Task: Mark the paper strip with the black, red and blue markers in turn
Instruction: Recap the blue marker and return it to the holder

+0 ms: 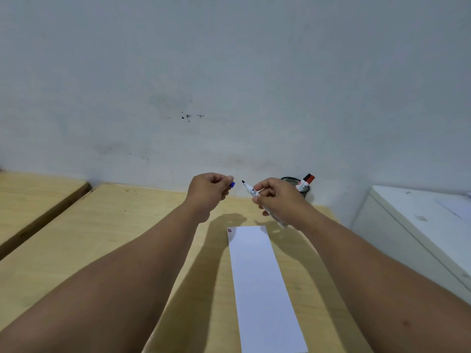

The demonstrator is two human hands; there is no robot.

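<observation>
A long white paper strip (262, 284) lies on the wooden table, with small black and red marks at its far left corner (230, 230). My right hand (277, 197) grips an uncapped white marker (251, 191), its dark tip pointing up and left. My left hand (210, 189) pinches a blue cap (232, 184), held a short way from the tip. Both hands hover above the far end of the strip. A mesh pen cup (302, 186) behind my right hand holds the red marker (308, 180) and a black-capped marker beside it.
The light wooden table (114, 238) meets a pale wall at the back. Another wooden surface (33, 192) lies to the left across a gap. A white cabinet (420, 225) stands on the right.
</observation>
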